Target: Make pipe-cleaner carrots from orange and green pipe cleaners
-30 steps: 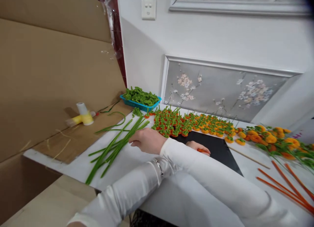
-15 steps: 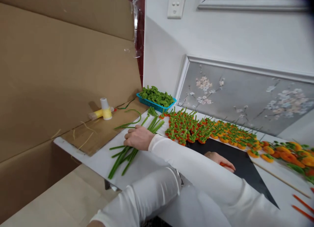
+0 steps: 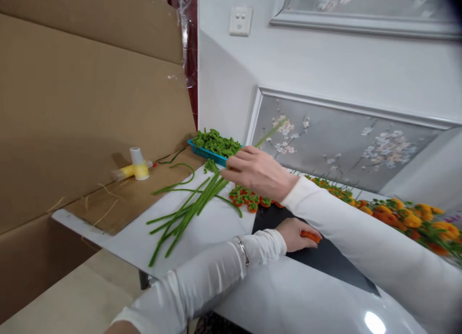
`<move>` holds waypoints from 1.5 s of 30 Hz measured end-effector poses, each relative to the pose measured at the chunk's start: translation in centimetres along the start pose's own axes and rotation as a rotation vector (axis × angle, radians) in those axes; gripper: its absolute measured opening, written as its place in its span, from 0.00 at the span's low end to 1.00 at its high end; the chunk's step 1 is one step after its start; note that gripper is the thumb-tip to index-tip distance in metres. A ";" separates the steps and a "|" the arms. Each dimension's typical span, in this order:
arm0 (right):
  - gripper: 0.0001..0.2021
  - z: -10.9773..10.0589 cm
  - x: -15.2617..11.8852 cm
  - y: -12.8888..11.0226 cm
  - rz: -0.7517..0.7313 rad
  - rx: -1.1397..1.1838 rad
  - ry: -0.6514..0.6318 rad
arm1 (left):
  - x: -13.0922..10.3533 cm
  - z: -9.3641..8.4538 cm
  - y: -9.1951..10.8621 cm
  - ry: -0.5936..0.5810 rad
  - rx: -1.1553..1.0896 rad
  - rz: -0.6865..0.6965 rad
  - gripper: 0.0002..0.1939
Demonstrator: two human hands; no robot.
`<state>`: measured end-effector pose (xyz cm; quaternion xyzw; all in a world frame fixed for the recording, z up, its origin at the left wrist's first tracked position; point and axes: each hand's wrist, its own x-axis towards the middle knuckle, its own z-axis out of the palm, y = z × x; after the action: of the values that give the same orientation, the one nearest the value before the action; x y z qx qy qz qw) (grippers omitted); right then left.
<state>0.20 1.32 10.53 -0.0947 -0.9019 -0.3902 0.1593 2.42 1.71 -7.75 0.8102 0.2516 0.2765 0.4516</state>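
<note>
My left hand [image 3: 298, 235] rests over the black mat, its fingers closed on a small fuzzy orange piece [image 3: 310, 237] that looks made of pipe cleaner. My right hand [image 3: 254, 173] is raised above the table, crossing over to the left. From its closed fingers a green pipe cleaner [image 3: 271, 133] sticks up, blurred by motion. Below and left of it, several long green pipe cleaners [image 3: 191, 209] lie in a loose bunch on the white table. Small orange fruit shapes with green tops [image 3: 250, 199] stand behind my hands, partly hidden by my right arm.
A blue basket [image 3: 209, 153] of green leaf pieces stands by the wall. At the left, a white-and-yellow spool [image 3: 139, 165] sits on cardboard [image 3: 126, 211]. The black mat [image 3: 335, 262] lies on the table. Orange and yellow flower-like pieces [image 3: 411, 218] fill the right back.
My right hand has lifted off the green bunch and moved up and right with a green pipe cleaner. My left hand, partly hidden before, now shows fully. The view has shifted right.
</note>
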 end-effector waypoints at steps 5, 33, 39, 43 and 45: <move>0.16 -2.6 -10.9 -1.7 0.518 0.064 0.007 | -0.7 -1.8 1.7 0.045 0.099 0.034 0.10; 0.10 -0.8 -25.7 -6.1 1.089 0.085 0.199 | -0.6 -5.6 5.9 0.201 0.139 0.003 0.15; 0.10 -0.8 -25.7 -6.2 1.088 0.086 0.212 | -0.7 -5.6 5.5 0.202 0.208 0.006 0.15; 0.10 -0.9 -25.7 -6.2 1.093 0.077 0.200 | -0.7 -5.5 5.4 0.174 0.215 -0.007 0.16; 0.10 -0.9 -25.7 -6.2 1.084 0.071 0.195 | -0.7 -5.5 5.4 0.165 0.202 -0.016 0.15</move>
<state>22.46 -4.76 -2.32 -0.5034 -0.7176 -0.2289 0.4233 -0.92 2.00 -0.79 0.8240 0.3210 0.3116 0.3477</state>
